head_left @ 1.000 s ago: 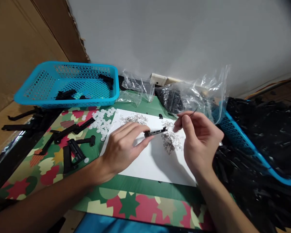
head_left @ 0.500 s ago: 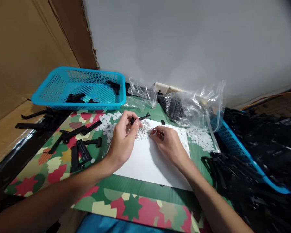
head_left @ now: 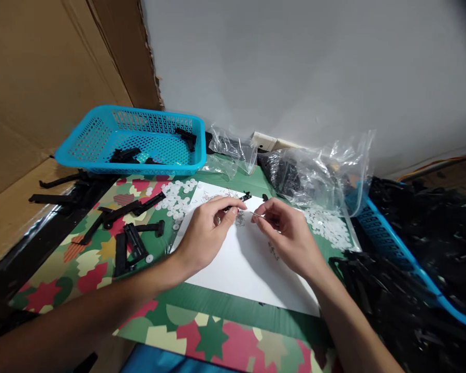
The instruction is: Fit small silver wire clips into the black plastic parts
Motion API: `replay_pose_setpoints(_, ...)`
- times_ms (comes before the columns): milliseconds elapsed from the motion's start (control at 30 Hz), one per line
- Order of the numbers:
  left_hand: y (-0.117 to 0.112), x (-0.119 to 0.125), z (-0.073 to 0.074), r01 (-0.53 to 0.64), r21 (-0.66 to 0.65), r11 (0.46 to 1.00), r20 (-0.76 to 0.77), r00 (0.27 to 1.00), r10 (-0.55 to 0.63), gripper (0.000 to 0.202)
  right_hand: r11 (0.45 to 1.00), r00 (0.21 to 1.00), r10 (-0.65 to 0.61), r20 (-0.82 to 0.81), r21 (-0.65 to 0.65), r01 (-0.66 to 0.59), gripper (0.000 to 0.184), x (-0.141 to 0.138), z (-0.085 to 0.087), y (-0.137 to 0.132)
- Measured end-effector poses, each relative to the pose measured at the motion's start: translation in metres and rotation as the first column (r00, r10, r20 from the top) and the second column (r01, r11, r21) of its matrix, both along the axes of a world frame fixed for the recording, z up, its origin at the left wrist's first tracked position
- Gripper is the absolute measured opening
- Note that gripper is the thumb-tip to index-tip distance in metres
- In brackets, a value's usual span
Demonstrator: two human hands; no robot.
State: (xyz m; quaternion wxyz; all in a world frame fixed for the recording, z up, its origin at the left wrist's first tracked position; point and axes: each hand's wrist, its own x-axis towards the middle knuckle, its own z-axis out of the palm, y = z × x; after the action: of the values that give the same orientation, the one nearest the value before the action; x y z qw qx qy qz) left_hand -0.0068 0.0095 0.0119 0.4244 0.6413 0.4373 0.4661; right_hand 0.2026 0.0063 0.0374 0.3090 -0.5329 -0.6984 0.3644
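My left hand [head_left: 212, 228] is closed on a small black plastic part [head_left: 247, 196], whose far end sticks out beyond the fingers. My right hand [head_left: 285, 228] pinches a thin metal tool [head_left: 255, 214] that looks like a tweezer tip or pin and points at the left fingertips. Both hands are close together above a white sheet [head_left: 233, 269]. Tiny metal pieces, like small springs, lie in a pile [head_left: 239, 217] under the fingers, and a smaller cluster [head_left: 274, 252] lies by my right wrist. Most of the black part is hidden by my fingers.
White discs [head_left: 176, 199] lie left of the sheet, more white pieces [head_left: 328, 226] right. Black parts [head_left: 134, 243] lie on the patterned cover. A blue basket [head_left: 101, 168] stands back left; another blue basket [head_left: 407, 259] with many black parts is right. Plastic bags [head_left: 314, 171] lie behind.
My right hand has lifted off the metal pile and tilted up, bringing the metal tool to the black part. My left hand has shifted right. A small cluster now shows on the sheet's right.
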Motion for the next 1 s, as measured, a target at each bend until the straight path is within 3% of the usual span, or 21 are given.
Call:
replay_pose_setpoints(167,-0.006,0.002,0.003,0.062,0.036,0.997,-0.146,0.988,-0.056,0.022,0.999,0.992,0.04,-0.124,-0.005,-0.041,0.008,0.001,0.005,-0.005)
replay_pose_setpoints(367,-0.009,0.003,0.002,0.123,0.081,0.989,-0.209,0.972,-0.103,0.019,0.998,0.994,0.005,-0.109,0.063,0.002,0.006,0.002,0.009,-0.01)
replay_pose_setpoints(633,-0.011,0.005,0.005,0.111,0.001,0.994,-0.12,0.987,-0.11,0.019,0.991,0.99,-0.065,-0.126,0.109,0.079,0.006,0.003,0.007,-0.011)
replay_pose_setpoints(1000,-0.012,0.004,0.011,0.167,-0.089,0.982,-0.165,0.97,-0.179,0.024,1.0,0.97,-0.009,-0.243,0.006,0.011,0.025,0.001,0.005,-0.014)
